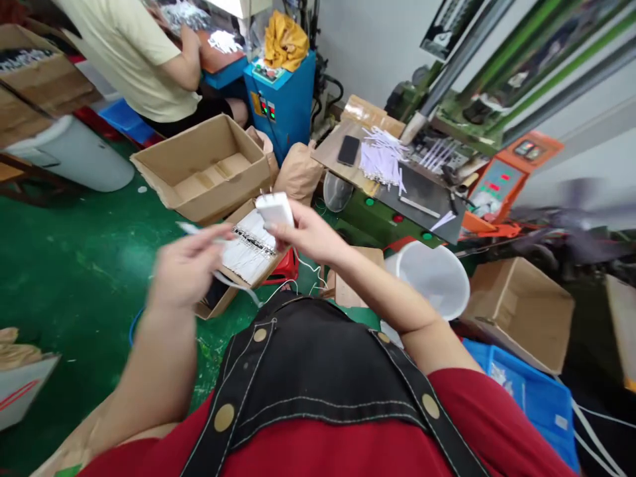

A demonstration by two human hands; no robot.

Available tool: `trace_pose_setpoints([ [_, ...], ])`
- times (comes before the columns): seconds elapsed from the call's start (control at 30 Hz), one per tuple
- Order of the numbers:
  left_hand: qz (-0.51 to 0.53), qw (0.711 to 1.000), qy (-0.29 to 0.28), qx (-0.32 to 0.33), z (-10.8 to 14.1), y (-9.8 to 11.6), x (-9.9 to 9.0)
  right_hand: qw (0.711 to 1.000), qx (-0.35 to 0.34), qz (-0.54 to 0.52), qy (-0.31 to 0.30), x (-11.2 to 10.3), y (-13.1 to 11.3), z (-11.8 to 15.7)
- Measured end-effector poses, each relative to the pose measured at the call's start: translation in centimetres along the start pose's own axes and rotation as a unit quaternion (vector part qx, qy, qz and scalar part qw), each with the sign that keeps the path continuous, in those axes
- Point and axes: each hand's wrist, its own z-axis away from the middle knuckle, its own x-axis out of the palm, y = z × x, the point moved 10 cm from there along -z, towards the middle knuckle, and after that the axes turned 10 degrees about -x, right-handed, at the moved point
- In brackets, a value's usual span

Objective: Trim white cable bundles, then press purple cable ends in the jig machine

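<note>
My right hand (311,232) grips a white plug-in charger (276,209), with its metal prongs pointing up and away from me. To its left, my left hand (183,268) is blurred, its fingers pinching a white cable (237,286). One pale end of that cable sticks out beyond the fingers, and the rest droops under the hand toward my apron. Just beyond and below both hands is an open shallow carton (271,266) holding rows of thin white strips with dark metal ends (248,248).
A large open cardboard box (199,192) stands ahead. A person (144,59) sits working at the far left. To the right, a green machine bench (368,215) bears a phone (348,150) and white strips (382,158). A white bucket (437,278) and blue crate (541,397) stand nearer.
</note>
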Motion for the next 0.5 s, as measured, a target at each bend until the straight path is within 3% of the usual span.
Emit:
trace_pose_setpoints([
  [0.07, -0.039, 0.997, -0.042, -0.045, -2.7, -3.4, 1.5, 0.996, 0.054, 0.071, -0.006, 1.7, 6.2, -0.7],
  [0.13, -0.044, 0.991, -0.072, -0.101, -5.2, -7.4, 2.7, 0.983, 0.094, 0.159, -0.006, 2.8, 10.6, -0.7],
  [0.17, -0.034, 0.99, -0.058, -0.122, -6.3, -9.0, 2.5, 0.974, 0.111, 0.196, -0.014, 3.4, 12.3, -0.7],
  [0.27, -0.012, 0.988, 0.025, -0.155, -8.4, -12.4, -0.1, 0.952, 0.146, 0.256, -0.08, 5.7, 15.9, -1.2],
  [0.4, -0.014, 0.982, 0.096, -0.164, -9.3, -14.3, -4.6, 0.917, 0.169, 0.294, -0.208, 9.0, 19.4, -2.5],
  [0.5, -0.072, 0.967, 0.161, -0.184, -9.5, -15.8, -8.9, 0.896, 0.153, 0.302, -0.287, 10.3, 21.6, -3.0],
])
